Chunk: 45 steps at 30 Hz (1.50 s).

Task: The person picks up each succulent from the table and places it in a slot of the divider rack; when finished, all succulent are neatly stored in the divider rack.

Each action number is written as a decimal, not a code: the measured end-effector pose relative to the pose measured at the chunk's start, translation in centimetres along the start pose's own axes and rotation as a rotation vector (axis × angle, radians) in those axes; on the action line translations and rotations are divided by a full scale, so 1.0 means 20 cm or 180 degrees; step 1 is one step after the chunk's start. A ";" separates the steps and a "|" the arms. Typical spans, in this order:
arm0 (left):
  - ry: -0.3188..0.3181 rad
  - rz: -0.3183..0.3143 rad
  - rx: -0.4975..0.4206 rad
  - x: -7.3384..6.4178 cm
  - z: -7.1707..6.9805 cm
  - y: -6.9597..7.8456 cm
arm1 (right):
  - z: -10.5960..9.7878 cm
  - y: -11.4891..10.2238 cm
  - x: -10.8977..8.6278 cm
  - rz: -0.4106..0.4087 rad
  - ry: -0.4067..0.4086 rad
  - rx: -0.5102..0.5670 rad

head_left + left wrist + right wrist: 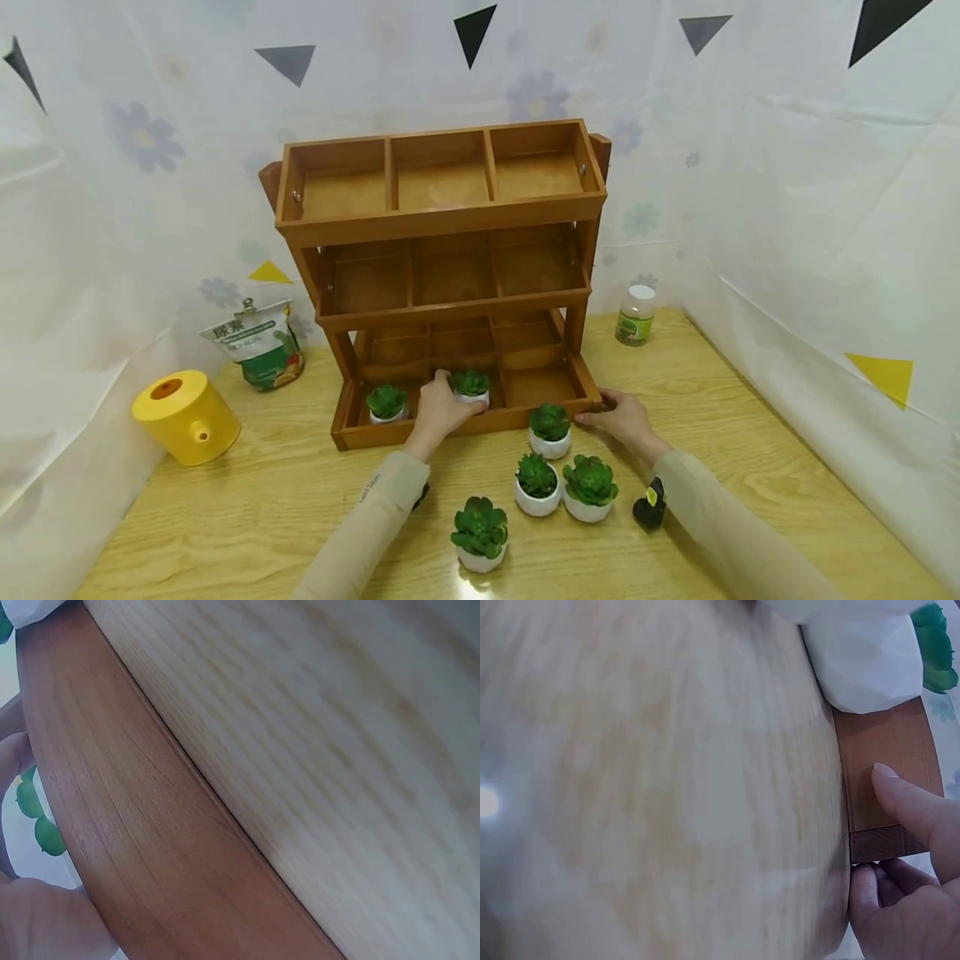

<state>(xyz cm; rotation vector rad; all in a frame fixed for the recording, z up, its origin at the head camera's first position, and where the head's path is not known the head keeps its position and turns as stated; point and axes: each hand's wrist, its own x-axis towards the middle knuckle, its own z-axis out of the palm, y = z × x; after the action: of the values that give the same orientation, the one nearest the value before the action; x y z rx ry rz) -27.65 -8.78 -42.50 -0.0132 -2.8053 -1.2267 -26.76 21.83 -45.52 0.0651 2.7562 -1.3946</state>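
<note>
A brown wooden three-tier shelf (441, 217) stands at the back of the table. In its lowest tier, my left hand (438, 410) grips a small potted succulent (471, 384) in the middle front compartment, thumb and fingers around the white pot. Another potted succulent (387, 402) sits in the left compartment. My right hand (621, 419) holds the tier's front right corner; in the right wrist view the thumb (911, 799) lies on the front board and the other fingers bend against the end. Just left of that hand, a potted succulent (550, 432) stands before the front board.
Nearer me are more potted succulents (537, 485), (589, 488) side by side, and one potted succulent (480, 533) at the front. A yellow watering can (187, 417) and a clipped bag (262, 346) stand left. A white-lidded jar (635, 317) is at back right.
</note>
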 end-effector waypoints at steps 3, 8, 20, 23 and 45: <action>0.0005 0.0009 -0.0010 0.00 -0.01 0.00 | 0.00 0.00 0.00 -0.0009 0.0005 0.0002; -0.0027 0.0008 -0.0049 0.01 0.00 0.00 | 0.00 0.00 0.00 -0.0007 0.0004 -0.0018; -0.0030 0.0061 0.0117 0.01 0.00 -0.01 | 0.00 -0.01 -0.01 -0.0030 0.0009 -0.0045; -0.0018 0.0057 0.0099 0.01 0.00 0.00 | 0.00 -0.02 -0.01 -0.0024 0.0010 -0.0046; 0.0156 0.0116 -0.0101 -0.05 -0.03 -0.02 | 0.00 -0.02 -0.02 -0.0046 0.0001 -0.0013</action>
<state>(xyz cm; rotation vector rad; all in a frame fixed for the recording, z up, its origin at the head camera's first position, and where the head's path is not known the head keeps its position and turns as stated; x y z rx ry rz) -26.64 -9.45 -42.35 -0.0355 -2.7317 -1.2458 -26.47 21.56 -45.20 0.0454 2.7652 -1.3924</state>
